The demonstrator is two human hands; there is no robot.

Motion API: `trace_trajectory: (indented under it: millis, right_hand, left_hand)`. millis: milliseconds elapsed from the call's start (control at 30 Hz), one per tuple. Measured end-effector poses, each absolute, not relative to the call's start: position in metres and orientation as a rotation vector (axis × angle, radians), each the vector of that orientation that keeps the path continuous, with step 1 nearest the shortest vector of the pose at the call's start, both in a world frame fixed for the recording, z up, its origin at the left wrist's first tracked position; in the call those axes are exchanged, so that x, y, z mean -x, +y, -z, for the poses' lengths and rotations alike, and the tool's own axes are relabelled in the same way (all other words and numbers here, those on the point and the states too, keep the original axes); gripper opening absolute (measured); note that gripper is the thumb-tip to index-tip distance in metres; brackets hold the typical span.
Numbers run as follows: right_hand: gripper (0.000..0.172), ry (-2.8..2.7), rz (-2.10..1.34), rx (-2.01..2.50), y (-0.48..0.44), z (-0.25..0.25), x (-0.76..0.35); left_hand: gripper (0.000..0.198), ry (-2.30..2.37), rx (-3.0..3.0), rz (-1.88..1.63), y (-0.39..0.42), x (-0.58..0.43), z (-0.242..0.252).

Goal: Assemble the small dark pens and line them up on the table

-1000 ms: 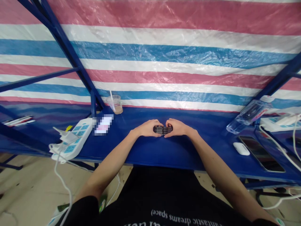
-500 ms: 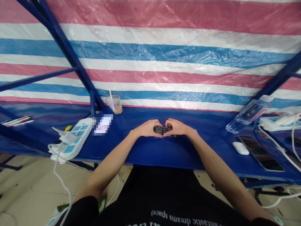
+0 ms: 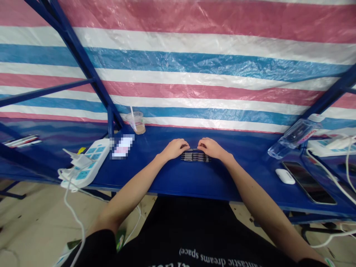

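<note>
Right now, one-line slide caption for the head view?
Head view: left hand and right hand touch a row of slim dark bars on a blue tabletop.

Head-worn view, looking forward, downward, close above the hands

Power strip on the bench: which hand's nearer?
Left. The left hand sits to the right of the power strip, closer to it; the right hand sits farther off, beyond the left hand.

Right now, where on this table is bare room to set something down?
The blue table lies bare between the dark strips and its front edge, and between the left hand and the pixelated item. Crowded at the right end: water bottle, earbud case, phone; also around the power strip.
</note>
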State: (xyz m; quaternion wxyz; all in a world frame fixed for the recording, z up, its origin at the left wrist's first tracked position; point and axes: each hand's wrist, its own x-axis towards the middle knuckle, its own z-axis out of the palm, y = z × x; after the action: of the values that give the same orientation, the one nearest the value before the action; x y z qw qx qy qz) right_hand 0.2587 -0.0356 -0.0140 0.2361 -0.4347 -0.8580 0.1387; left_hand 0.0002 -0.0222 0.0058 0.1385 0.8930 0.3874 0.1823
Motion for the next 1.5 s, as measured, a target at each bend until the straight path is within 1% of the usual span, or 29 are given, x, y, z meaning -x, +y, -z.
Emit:
trace_trajectory:
  millis: [100, 300, 500, 667, 900, 1067, 1200, 1300, 1500]
  right_hand:
    - [0.015, -2.344, -0.318, 1.191, -0.036, 0.014, -0.26]
    - [0.01, -2.373, -0.383, 1.136, -0.038, 0.011, -0.26]
    - [0.016, -2.379, -0.34, 1.155, -0.037, 0.013, -0.258]
    - [0.021, -2.378, -0.309, 1.184, -0.038, 0.015, -0.257]
    - [0.012, -2.416, -0.308, 1.133, -0.037, 0.015, -0.257]
    - [0.018, -2.358, -0.205, 1.134, -0.037, 0.012, -0.255]
    - [0.023, -2.345, -0.242, 1.178, -0.038, 0.011, -0.255]
    - [0.023, -2.363, -0.267, 1.151, -0.038, 0.011, -0.255]
    - [0.029, -2.364, -0.157, 1.089, -0.039, 0.005, -0.255]
  left_hand:
    - [0.026, 1.13, -2.569, -0.547, -0.023, -0.001, -0.006]
    - [0.022, 1.091, -2.553, -0.535, -0.024, -0.001, -0.008]
    - [0.023, 1.057, -2.569, -0.537, -0.025, -0.001, -0.008]
    - [0.019, 1.059, -2.581, -0.516, -0.024, 0.0, -0.007]
    - [0.021, 1.097, -2.578, -0.534, -0.023, -0.001, -0.005]
    - [0.025, 1.075, -2.541, -0.62, -0.024, -0.002, -0.007]
    - [0.025, 1.055, -2.541, -0.674, -0.023, 0.0, -0.007]
    - [0.027, 1.051, -2.55, -0.708, -0.022, 0.0, -0.006]
    - [0.024, 1.107, -2.5, -0.772, -0.022, -0.001, -0.008]
